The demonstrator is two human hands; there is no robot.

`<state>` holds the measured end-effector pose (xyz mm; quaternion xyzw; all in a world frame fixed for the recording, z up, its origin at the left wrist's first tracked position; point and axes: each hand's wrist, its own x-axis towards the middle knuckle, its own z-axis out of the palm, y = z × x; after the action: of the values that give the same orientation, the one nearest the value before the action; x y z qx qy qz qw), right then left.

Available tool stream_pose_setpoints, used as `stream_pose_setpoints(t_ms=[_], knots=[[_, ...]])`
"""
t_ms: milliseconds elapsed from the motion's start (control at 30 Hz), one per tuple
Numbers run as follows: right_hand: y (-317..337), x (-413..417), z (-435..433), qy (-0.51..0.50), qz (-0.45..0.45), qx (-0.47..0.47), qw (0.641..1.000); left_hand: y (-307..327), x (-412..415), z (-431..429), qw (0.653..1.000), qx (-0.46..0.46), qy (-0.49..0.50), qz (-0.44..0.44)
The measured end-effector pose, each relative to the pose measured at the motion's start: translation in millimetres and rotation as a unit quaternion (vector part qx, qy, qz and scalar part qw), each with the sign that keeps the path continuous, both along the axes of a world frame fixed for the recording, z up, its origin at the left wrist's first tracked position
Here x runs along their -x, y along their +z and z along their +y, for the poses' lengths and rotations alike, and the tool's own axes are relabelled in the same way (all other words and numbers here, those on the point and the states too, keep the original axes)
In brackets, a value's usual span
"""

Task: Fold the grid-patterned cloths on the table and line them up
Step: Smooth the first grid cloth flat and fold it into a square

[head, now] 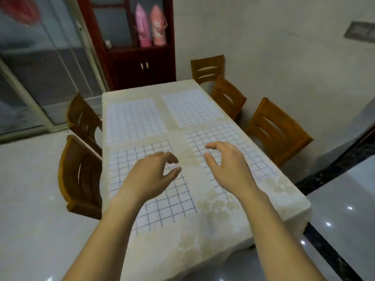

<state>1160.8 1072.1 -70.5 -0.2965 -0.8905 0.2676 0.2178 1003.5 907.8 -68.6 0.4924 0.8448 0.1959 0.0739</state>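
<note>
Several white cloths with blue grid lines lie flat and unfolded on the table (pixel 223 226), two near and two far. My left hand (pixel 150 175) hovers over the near left cloth (pixel 170 205), fingers loosely curled, holding nothing. My right hand (pixel 225 165) hovers over the left part of the near right cloth (pixel 239 147), fingers spread and bent, holding nothing. The far left cloth (pixel 134 120) and the far right cloth (pixel 192 107) lie side by side beyond them.
A cream patterned tablecloth covers the table. Wooden chairs stand along the left side (pixel 81 175), the right side (pixel 278 130) and the far end (pixel 207 67). A dark red cabinet (pixel 140 63) stands behind the table. The floor is glossy tile.
</note>
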Motion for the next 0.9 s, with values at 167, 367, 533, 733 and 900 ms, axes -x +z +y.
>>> stream_pose_setpoints(t_ms=[167,367,533,733,900], knots=[[-8.8,10.4,35.8,0.083,-0.045,-0.013,0.995,-8.6,-20.0,8.6,0.996,0.003,0.091,-0.024],[-36.1,34.4,36.1,0.216,-0.098,-0.012,0.971,-29.7,-46.8,-18.1,0.973,-0.012,0.228,-0.044],[-55.4,73.9,8.3,0.283,-0.109,0.009,0.953,-54.1,-44.2,-70.5,0.942,0.025,0.329,-0.054],[-52.9,111.8,7.4,0.284,-0.15,0.006,0.947,-81.3,19.6,-87.3,0.922,0.005,0.384,-0.057],[-69.7,141.6,16.3,0.243,-0.172,0.002,0.955,-144.8,77.1,-62.9,0.942,-0.005,0.309,-0.128]])
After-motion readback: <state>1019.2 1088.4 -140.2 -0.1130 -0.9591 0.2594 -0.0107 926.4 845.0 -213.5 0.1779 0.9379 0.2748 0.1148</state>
